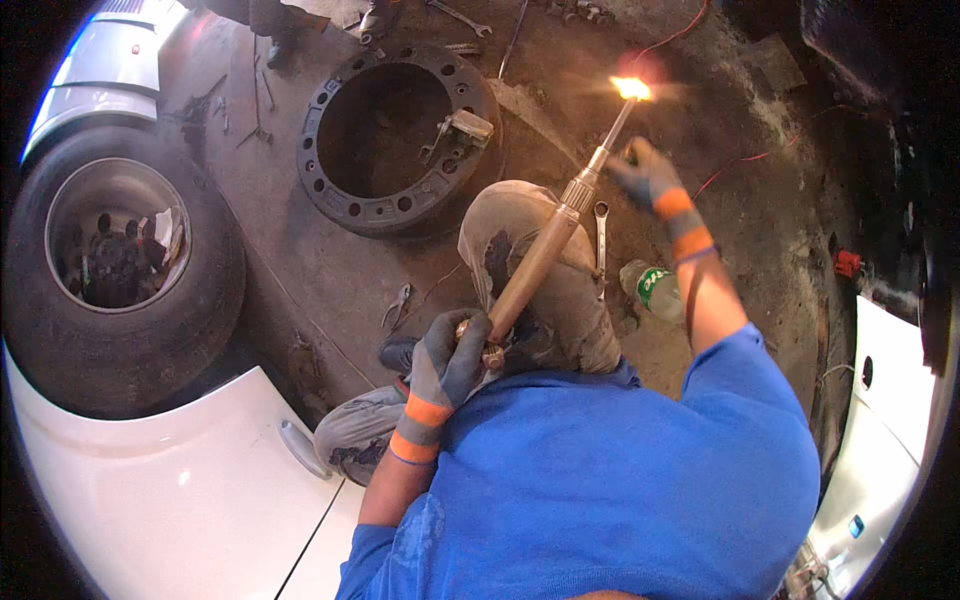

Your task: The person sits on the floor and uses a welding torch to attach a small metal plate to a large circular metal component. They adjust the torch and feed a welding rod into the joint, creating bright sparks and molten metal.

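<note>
A long metal shaft (535, 270) with a splined collar slants over my bent knee. My left hand (447, 357), in a grey glove with an orange-striped cuff, is closed round its lower end, beside a cross-shaped joint piece (492, 356). The shaft's thin upper end points at a bright orange-white glow (630, 88); whether this is a flame or a lamp I cannot tell. Close to that thin end is my right hand (648, 175), gloved alike and slightly blurred. Its fingers are curled in a pinch, and what they hold is too small to name.
A heavy round drum (325, 205) lies on the floor with a metal part on its rim. A large tyre (215, 320) stands left, above a white vehicle panel (150, 480). Nearby are a wrench (601, 235), pliers (396, 304), a plastic bottle (668, 296) and a thin red wire (700, 187).
</note>
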`<state>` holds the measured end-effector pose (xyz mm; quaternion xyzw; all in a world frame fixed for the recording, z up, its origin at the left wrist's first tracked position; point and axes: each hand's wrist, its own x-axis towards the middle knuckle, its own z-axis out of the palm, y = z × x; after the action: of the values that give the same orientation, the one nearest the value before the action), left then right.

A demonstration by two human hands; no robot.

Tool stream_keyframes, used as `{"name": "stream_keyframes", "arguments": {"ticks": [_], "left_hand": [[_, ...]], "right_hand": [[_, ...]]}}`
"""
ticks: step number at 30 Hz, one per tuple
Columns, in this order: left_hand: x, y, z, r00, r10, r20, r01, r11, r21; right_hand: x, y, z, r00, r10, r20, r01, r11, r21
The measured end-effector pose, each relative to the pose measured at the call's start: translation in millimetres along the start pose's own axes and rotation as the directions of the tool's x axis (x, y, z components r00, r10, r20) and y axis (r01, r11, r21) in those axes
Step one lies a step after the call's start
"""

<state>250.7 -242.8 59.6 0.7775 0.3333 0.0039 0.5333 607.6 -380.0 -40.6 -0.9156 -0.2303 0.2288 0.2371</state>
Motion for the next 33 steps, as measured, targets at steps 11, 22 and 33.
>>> {"name": "stream_keyframes", "arguments": {"ticks": [11, 22, 33], "left_hand": [[1.7, 39.9, -9.9, 0.982, 0.189, -0.011, -0.186, 0.975, 0.118], [-31.5, 43.5, -17.3, 0.951, -0.291, 0.102, 0.289, 0.726, -0.624], [-40.9, 44.3, -39.6, 0.827, 0.535, -0.174, -0.455, 0.818, 0.352]], "right_hand": [[-105.4, -108.0, -28.3, 0.912, -0.394, 0.116, -0.001, 0.281, 0.960], [-142.7, -155.8, -19.6, 0.859, -0.479, 0.180, -0.050, 0.272, 0.961], [-155.0, -170.0, -5.1, 0.926, -0.375, 0.048, 0.094, 0.351, 0.931]]}}
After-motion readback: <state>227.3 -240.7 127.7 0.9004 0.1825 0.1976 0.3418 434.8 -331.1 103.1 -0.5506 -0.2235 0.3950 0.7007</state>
